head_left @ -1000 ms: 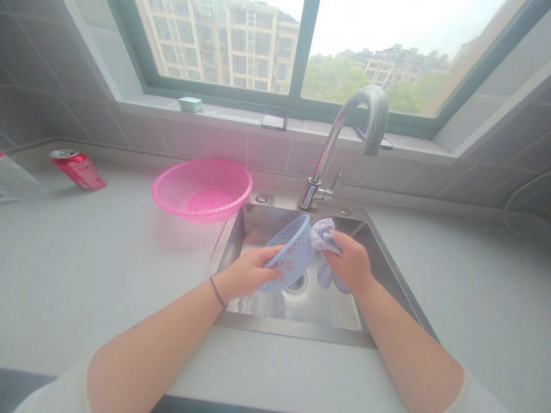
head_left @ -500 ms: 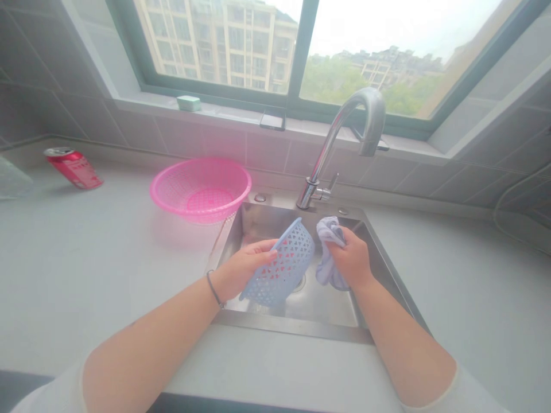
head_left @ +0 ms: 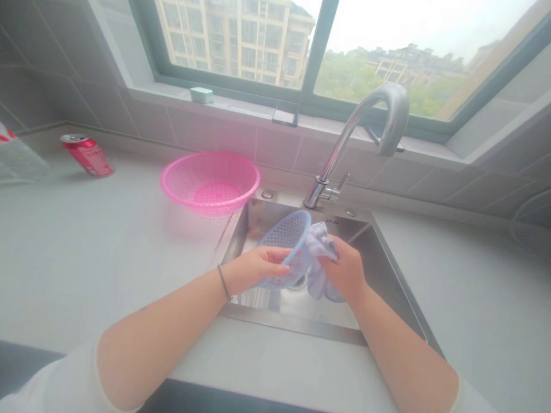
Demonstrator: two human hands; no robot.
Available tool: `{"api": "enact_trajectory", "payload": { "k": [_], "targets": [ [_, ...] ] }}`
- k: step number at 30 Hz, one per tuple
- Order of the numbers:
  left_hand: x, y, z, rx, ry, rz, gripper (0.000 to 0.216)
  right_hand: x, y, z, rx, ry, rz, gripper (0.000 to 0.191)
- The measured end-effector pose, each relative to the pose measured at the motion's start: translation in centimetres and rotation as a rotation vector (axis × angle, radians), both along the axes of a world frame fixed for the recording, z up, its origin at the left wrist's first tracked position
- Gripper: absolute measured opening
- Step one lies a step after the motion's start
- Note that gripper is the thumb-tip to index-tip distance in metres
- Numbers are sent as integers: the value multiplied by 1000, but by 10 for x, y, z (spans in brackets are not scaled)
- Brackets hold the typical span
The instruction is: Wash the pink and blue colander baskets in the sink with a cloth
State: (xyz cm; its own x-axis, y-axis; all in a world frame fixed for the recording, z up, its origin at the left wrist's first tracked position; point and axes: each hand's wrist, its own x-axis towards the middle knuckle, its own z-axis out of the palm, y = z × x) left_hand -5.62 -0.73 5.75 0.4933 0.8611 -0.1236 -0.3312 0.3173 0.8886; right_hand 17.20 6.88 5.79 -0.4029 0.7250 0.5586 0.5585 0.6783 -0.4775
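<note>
Over the stainless steel sink (head_left: 262,221), my left hand (head_left: 253,268) is shut on a pale blue perforated plastic basket (head_left: 286,244), its fingers across the basket's outer side. My right hand (head_left: 346,269) grips a lilac cloth (head_left: 321,255) and presses it against the basket's rim. The rest of the cloth hangs below my right hand. The two hands are close together, and the drain is mostly hidden beneath the basket.
A chrome gooseneck faucet (head_left: 344,137) rises behind the sink. On the counter to the left are a pink plastic basket (head_left: 210,172), a tipped red can (head_left: 88,156) and a plastic bag (head_left: 19,160). A green soap box (head_left: 201,95) and a phone (head_left: 284,117) sit on the windowsill.
The blue basket has turned, with its rim now toward the cloth. My right hand has moved left and brought the cloth against the basket. The view has shifted slightly.
</note>
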Motion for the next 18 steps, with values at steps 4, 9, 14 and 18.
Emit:
{"api": "enact_trajectory", "payload": {
  "k": [4, 9, 14, 18],
  "targets": [
    [2, 1, -3, 82, 69, 25, 53, -1, -2, 2, 11, 51, -107, 19],
    [1, 2, 0, 209, 112, 97, 45, -5, -15, 0, 88, -60, 198, 16],
    [1, 0, 0, 164, 107, 37, 46, 1, -1, 5, 71, 46, -75, 23],
    [0, 0, 1, 194, 89, 50, 47, -2, -8, 4, 128, 8, 45, 16]
  ]
}}
